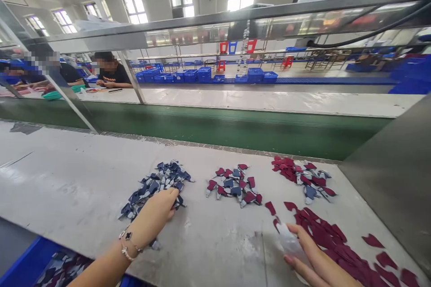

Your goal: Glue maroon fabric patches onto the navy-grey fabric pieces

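Note:
My left hand (155, 215), a bracelet on its wrist, reaches onto a pile of small navy and grey pieces (158, 184) on the white worktable (67, 188); its fingers curl down onto the pile's near edge. My right hand (313, 260) rests at the lower right, holding a small translucent white piece (289, 241) beside a spread of dark red pieces (330, 237). A mixed red and navy pile (235, 184) lies between the hands. Another red and grey pile (303, 174) sits further back on the right.
A green conveyor belt (235, 128) runs behind the table under a metal frame (215, 22). A blue bin (37, 264) with more pieces sits at the lower left. Other people sit at the far left beyond the belt. Blue crates (202, 74) stand in the background.

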### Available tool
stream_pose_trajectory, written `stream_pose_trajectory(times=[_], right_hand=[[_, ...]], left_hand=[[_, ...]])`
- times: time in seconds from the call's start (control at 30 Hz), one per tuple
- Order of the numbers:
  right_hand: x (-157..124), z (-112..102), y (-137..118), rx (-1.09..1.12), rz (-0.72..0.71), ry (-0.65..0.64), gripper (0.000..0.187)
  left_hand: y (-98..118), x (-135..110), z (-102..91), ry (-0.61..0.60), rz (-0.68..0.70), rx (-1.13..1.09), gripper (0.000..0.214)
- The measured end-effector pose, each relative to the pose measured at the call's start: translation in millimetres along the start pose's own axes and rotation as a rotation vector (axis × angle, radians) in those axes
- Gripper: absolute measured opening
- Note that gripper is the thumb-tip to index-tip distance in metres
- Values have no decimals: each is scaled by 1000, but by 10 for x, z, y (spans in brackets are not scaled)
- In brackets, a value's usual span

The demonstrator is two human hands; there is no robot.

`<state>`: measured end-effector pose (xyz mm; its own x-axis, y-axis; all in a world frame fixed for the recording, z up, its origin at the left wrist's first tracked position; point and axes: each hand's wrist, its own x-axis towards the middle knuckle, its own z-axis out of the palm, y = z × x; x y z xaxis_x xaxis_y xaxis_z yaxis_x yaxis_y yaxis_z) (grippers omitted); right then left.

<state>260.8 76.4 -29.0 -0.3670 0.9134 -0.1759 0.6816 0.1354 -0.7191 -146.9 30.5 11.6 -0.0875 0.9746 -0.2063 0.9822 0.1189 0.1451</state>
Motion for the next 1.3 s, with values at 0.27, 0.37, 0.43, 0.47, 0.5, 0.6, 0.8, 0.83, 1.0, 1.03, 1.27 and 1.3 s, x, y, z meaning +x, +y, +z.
stream_pose_trajectory(times=[0.27,0.37,0.43,0.47,0.5,0.6,0.8,0.83,1.0,1.03,1.27,1.3], right_hand=[[-261,-165,-333,280,112,75,47],[-188,-282,-465,379,114,-16,53],[-70,-382,-603,494,87,-102,60],[6,-431,-676,552,49,-129,60],[91,-473,-744,600,-3,-137,57],[363,-524,-847,644,-142,-108,45],[639,-244,-650,855,-152,-264,50],[635,-199,-627,868,-130,-311,47],[609,-157,-642,865,-110,-464,43],[614,-170,-650,861,-126,-453,43],[652,-240,-671,625,-19,-328,38],[651,-242,-681,610,13,-303,37]], left_hand=[[2,-24,-128,-8,33,-949,35],[425,129,-67,-17,194,-1347,33],[734,286,-18,-51,260,-1518,37],[868,368,5,-73,291,-1565,41],[983,444,29,-103,321,-1592,44],[1185,601,136,-217,380,-1645,50],[1187,585,440,-500,297,-1605,72],[1181,565,456,-527,304,-1571,78],[1192,539,402,-553,295,-1449,55],[1196,544,393,-543,280,-1427,53],[1202,574,474,-397,280,-1466,64],[1205,574,483,-394,294,-1488,63]])
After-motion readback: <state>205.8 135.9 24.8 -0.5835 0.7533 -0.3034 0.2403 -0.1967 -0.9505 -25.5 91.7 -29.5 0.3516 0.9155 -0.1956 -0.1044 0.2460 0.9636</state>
